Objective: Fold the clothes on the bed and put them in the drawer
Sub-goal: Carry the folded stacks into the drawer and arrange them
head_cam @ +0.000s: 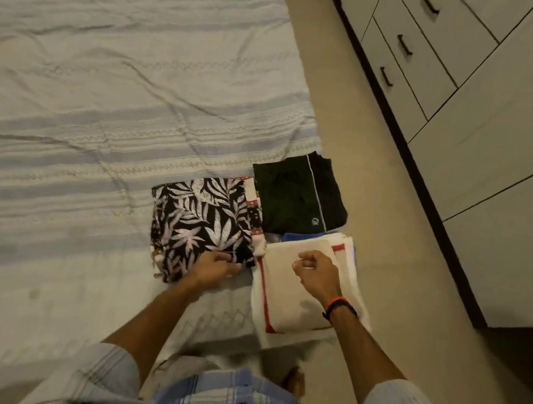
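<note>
Three folded garments lie at the near right corner of the bed (104, 74). The leaf-print garment (203, 223), black with pale leaves, lies under the left hand's fingertips. The left hand (215, 268) rests on its near right corner, fingers curled and pinching the fabric edge. Just right of those fingers lies the folded white cloth with a red stripe (293, 292), overhanging the bed's edge. The right hand (316, 273) hovers over or touches it, fingers curled toward the palm; whether they grip the cloth cannot be told. A black-and-orange wristband (339, 308) circles that wrist. Beyond the right fingers lies a folded dark green garment (297, 196) with a white line, a blue cloth (301, 238) peeking out between. Farther right, across the floor, stand closed white drawers (419, 51) with dark handles.
</note>
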The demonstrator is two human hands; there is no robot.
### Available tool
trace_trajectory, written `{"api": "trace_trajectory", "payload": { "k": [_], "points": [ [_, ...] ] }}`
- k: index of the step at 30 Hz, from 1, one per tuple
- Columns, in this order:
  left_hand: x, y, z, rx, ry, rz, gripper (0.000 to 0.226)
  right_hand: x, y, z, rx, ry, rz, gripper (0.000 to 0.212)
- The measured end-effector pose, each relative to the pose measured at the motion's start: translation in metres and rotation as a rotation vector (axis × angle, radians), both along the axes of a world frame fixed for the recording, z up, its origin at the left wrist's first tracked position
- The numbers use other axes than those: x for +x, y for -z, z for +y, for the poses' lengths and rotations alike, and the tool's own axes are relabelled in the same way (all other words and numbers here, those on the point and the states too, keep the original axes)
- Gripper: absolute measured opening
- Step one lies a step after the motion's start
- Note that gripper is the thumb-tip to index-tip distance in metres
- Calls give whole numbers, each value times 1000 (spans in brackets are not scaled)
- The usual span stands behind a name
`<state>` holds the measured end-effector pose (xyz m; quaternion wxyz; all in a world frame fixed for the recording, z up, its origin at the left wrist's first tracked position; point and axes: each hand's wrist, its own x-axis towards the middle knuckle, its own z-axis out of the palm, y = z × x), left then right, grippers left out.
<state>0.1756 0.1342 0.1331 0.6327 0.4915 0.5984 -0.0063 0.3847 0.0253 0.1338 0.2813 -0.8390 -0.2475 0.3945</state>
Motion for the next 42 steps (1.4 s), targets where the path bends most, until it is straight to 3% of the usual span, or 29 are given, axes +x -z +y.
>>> {"api": "trace_trajectory", "payload": {
  "k": [2, 9, 19, 25, 30, 32, 34, 37, 42],
  "points": [
    [16, -1, -28, -16, -41, 11, 42, 21, -2, -21, -15, -49, 0, 27],
    [39, 6, -87, -87, -188, 37, 50, 71, 4, -66, -91, -121, 30, 31],
    [58, 41, -85, -188, -252, 62, 60, 99, 30, -80, -214, -64, 113, 39],
    [69, 65, -75, -197, -235, 140, 66, 116, 56, -68, -250, -33, 81, 64],
    [76, 104, -68, -149, -261, 241, 84, 145, 113, -60, -231, 3, 66, 102],
    [81, 121, -69, -122, -278, 250, 92, 159, 150, -65, -246, 12, 96, 104],
    [87, 135, -67, -131, -306, 228, 103, 158, 141, -52, -245, 47, 123, 100],
    [88, 149, -67, -147, -344, 160, 101, 155, 136, -44, -207, 64, 222, 76],
    [93, 160, -64, -211, -368, 63, 92, 160, 145, -43, -170, 93, 287, 89]
  ]
}}
